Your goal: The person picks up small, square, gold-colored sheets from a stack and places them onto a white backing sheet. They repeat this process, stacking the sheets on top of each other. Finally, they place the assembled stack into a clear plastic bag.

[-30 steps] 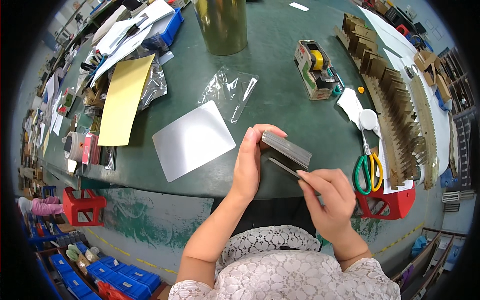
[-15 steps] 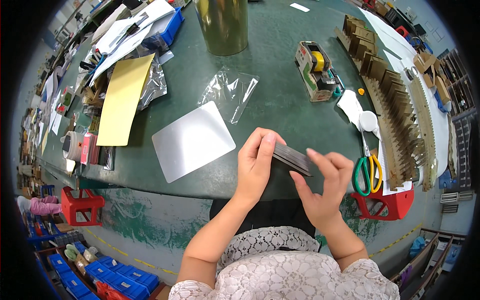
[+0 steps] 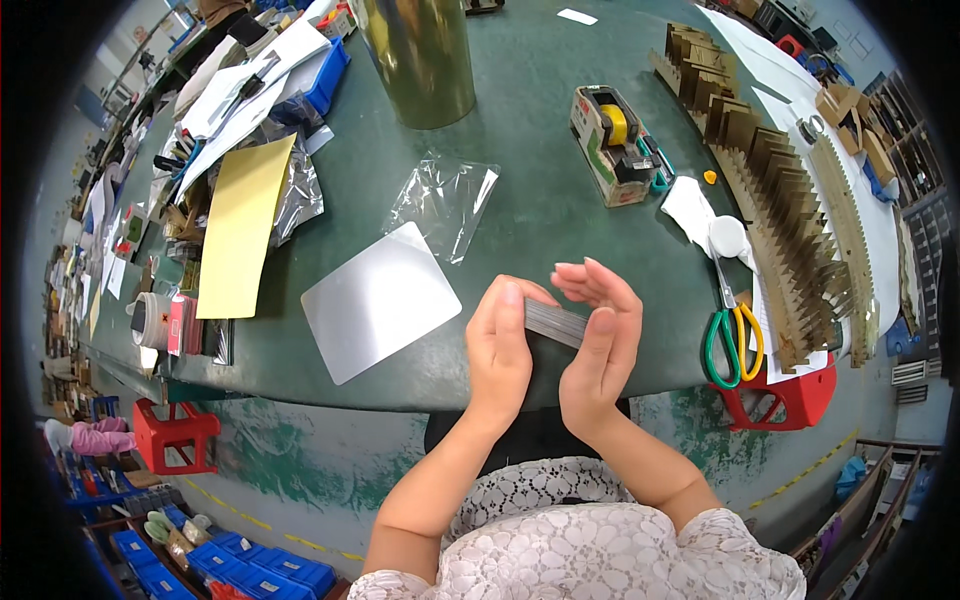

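Observation:
Near the table's front edge, my left hand (image 3: 497, 345) is closed on a stack of thin grey plates (image 3: 555, 323), thumb on the near side. The stack's layered edges face up; its lower part is hidden. My right hand (image 3: 603, 345) is cupped at the stack's right end, fingers stretched out and thumb raised; whether it presses on the plates cannot be made out. Left of the hands lies a shiny silver sheet (image 3: 382, 303) with rounded corners. Beyond it is a crumpled clear plastic bag (image 3: 445, 205).
Green-and-yellow-handled scissors (image 3: 733, 345), a tape dispenser (image 3: 612, 150) and a slotted brown rack (image 3: 770, 190) are on the right. A tall metallic cylinder (image 3: 420, 70) stands at the back. Yellow paper (image 3: 245, 225) and a blue tray (image 3: 328, 78) lie left. Red stools (image 3: 172, 437) flank the table.
My right hand has moved left and in against the stack's end, its fingers now drawn together. The stack has turned more level in my left hand. The view has shifted slightly.

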A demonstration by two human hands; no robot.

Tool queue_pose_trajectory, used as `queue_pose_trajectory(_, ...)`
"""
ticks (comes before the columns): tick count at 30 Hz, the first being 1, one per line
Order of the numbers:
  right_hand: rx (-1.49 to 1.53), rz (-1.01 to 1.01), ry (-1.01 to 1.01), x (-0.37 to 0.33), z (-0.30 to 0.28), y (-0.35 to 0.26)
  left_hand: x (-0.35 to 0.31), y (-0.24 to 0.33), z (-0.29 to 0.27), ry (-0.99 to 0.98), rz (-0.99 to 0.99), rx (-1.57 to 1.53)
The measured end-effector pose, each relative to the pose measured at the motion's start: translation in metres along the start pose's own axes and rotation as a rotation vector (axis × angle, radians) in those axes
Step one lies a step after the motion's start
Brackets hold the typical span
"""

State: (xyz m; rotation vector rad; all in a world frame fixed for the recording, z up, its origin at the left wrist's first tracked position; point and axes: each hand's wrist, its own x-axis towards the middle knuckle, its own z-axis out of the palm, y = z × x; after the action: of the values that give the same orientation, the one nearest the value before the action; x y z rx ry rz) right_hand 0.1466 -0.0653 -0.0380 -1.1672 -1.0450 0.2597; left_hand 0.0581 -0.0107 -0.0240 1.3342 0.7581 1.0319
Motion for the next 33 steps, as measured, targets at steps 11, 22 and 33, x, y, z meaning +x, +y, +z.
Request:
queue_pose_trajectory(11,-0.217,0.074,-0.282,-0.003,-0.047,-0.011,0.001,-0.006,0.003,0.057,0.005,-0.014)
queue_pose_trajectory(22,-0.226,0.128,-0.288,-0.008,-0.068,0.000,0.011,0.006,-0.038,0.032,-0.024,0.133)
queue_pose_trajectory(33,-0.164,0.121,-0.281,-0.004,-0.067,-0.002,0.092,-0.015,-0.147,-0.247,0.666,1.504)
